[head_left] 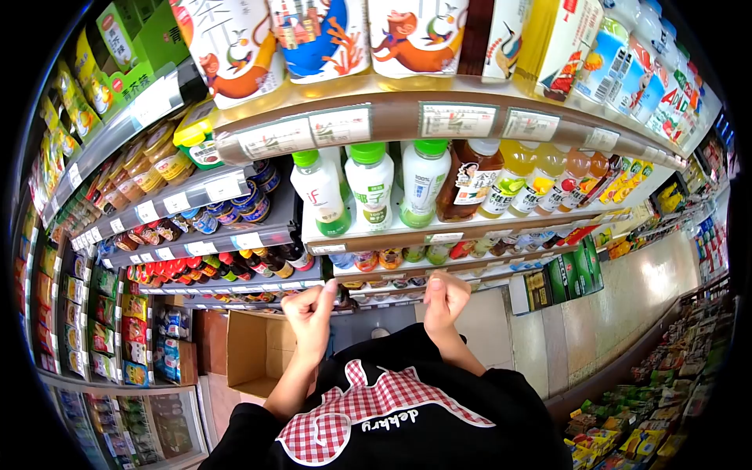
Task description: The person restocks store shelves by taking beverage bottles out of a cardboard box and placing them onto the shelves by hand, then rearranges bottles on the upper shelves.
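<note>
Both hands are raised in front of the chest, apart from each other, below the drink shelves. My left hand (312, 315) is closed with the thumb up, and nothing shows in it. Level with it on the right, my right hand (446, 301) is curled into a fist, thumb up, also with nothing visible inside. Above them a white shelf holds a white bottle with a green cap (320, 196), a similar coconut drink bottle (370, 188), a brown bottle (471, 182) and a yellow drink bottle (509, 178). Neither hand touches the bottles.
An open cardboard box (249, 352) stands on the floor at the left. Shelves with jars (168, 158) and packets line the left side. A green carton (576, 274) stands on the floor at the right. Packaged goods (627, 431) fill a display at the lower right.
</note>
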A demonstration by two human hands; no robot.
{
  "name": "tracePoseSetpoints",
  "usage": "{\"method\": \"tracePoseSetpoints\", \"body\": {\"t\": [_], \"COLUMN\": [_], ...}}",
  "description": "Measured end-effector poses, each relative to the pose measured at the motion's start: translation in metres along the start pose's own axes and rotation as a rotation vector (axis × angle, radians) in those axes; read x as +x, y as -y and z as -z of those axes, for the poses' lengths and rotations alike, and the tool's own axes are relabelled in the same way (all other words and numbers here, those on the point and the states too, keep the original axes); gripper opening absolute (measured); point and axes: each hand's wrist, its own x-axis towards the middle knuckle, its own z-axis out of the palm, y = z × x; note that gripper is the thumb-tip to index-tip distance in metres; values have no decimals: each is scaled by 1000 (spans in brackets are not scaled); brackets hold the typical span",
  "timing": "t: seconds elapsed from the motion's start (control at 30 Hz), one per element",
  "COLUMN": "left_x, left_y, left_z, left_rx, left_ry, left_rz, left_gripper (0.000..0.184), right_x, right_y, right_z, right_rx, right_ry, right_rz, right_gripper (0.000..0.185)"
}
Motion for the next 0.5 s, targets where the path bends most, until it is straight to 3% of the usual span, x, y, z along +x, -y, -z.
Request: {"method": "tracePoseSetpoints", "body": {"t": [0.1,0.17,0.23,0.3,0.37,0.43,0.5], "left_x": [-4,3,16,24,40,53,59], "left_y": [8,-2,-26,-72,-97,-127,-146], "left_z": [32,57,79,98,127,150,177], "left_rx": [28,122,134,98,207,-64,-376], "left_ry": [-123,-148,-166,-238,-283,-287,-219], "left_rz": [30,-87,-257,-228,-572,-724,-809], "left_gripper": [49,44,37,30,22,47,46], "right_x": [-12,-18,-21,-24,-30,-38,-48], "right_y": [7,9,21,31,37,44,52], "right_z": [-3,-4,-12,-20,-27,-36,-43], "right_rx": [-57,-90,-86,-84,-62,-59,-45], "right_ry": [-21,-25,-27,-21,1,10,62], "right_rz": [-87,-90,-131,-149,-181,-224,-240], "right_gripper": [49,48,51,52,52,52,53]}}
